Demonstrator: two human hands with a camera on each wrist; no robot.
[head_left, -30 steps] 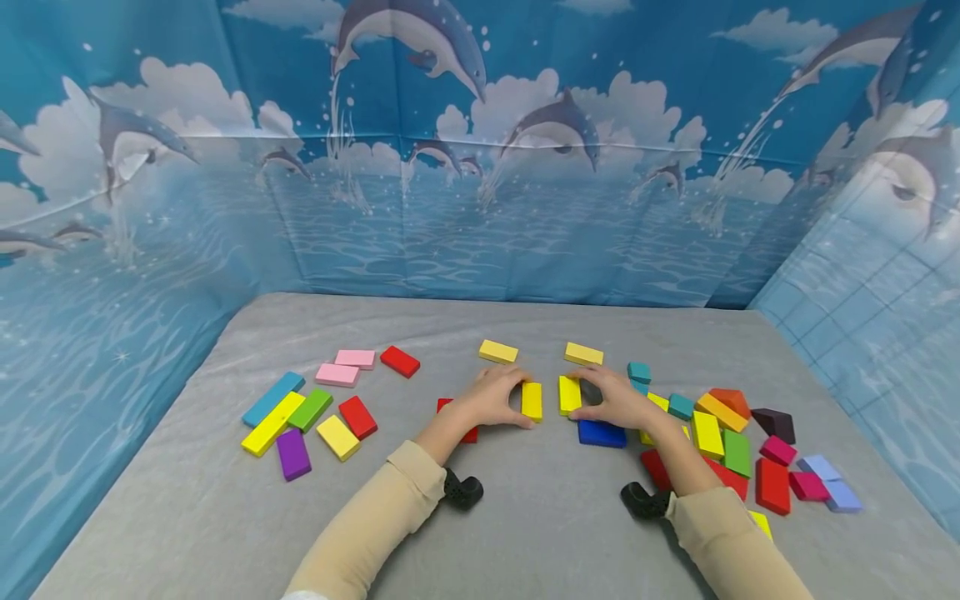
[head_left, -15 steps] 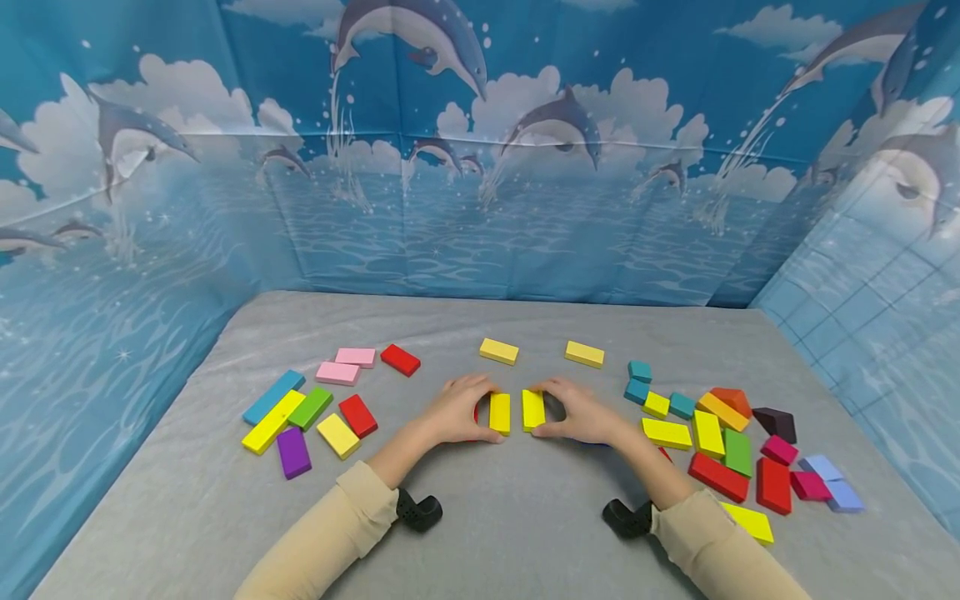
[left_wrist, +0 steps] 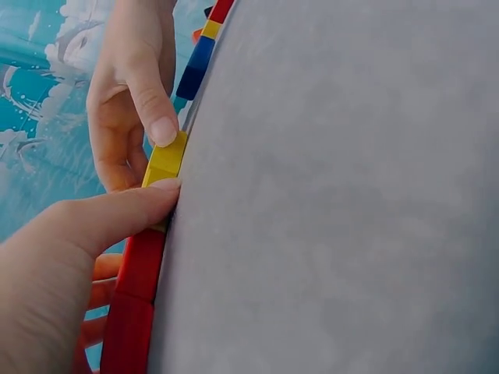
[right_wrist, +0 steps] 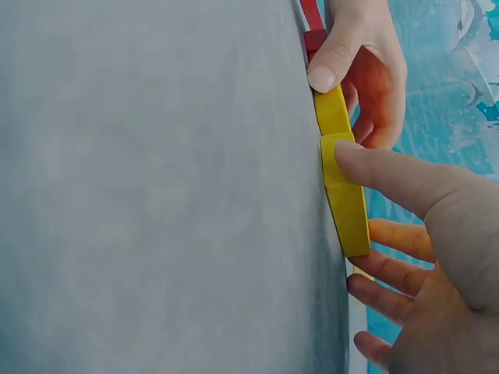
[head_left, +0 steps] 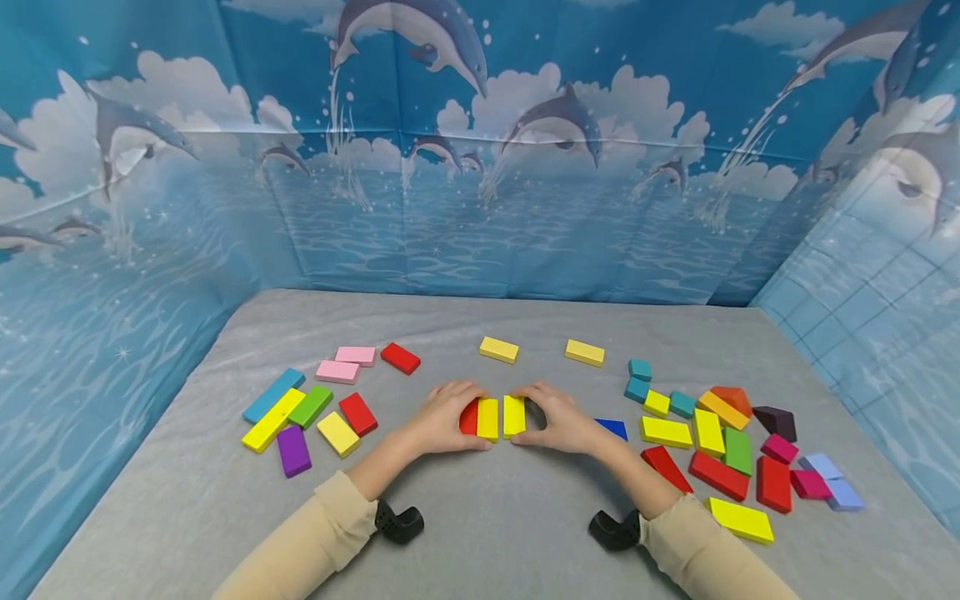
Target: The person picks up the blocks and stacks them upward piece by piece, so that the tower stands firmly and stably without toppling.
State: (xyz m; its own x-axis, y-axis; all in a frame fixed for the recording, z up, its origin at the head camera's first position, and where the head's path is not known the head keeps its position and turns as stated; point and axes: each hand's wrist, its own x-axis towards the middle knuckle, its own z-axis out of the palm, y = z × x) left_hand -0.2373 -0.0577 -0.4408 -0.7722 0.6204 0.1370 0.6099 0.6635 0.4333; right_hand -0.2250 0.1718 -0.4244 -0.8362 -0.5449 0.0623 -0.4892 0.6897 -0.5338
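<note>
In the head view my left hand (head_left: 442, 421) pinches a yellow block (head_left: 487, 419) by its two ends, thumb at the near end. Facing it, my right hand (head_left: 561, 423) pinches a second yellow block (head_left: 514, 417) the same way. Only a narrow gap parts the two blocks there. A red block (head_left: 468, 418) shows under the arch of the left hand, right beside its yellow block. The right wrist view has the right thumb on the end of its yellow block (right_wrist: 348, 202), with the left hand (right_wrist: 374, 70) beyond.
Two pale yellow blocks (head_left: 498, 350) lie farther back. Coloured blocks lie at left, among them a purple one (head_left: 293, 452) and a blue one (head_left: 273, 395). Many more are clustered at right, such as a red block (head_left: 773, 485); a dark blue block (head_left: 612, 429) lies behind the right wrist.
Both hands have moved left and slightly toward me with their yellow blocks. The gap between the blocks has narrowed, and the left one now stands beside the red block.
</note>
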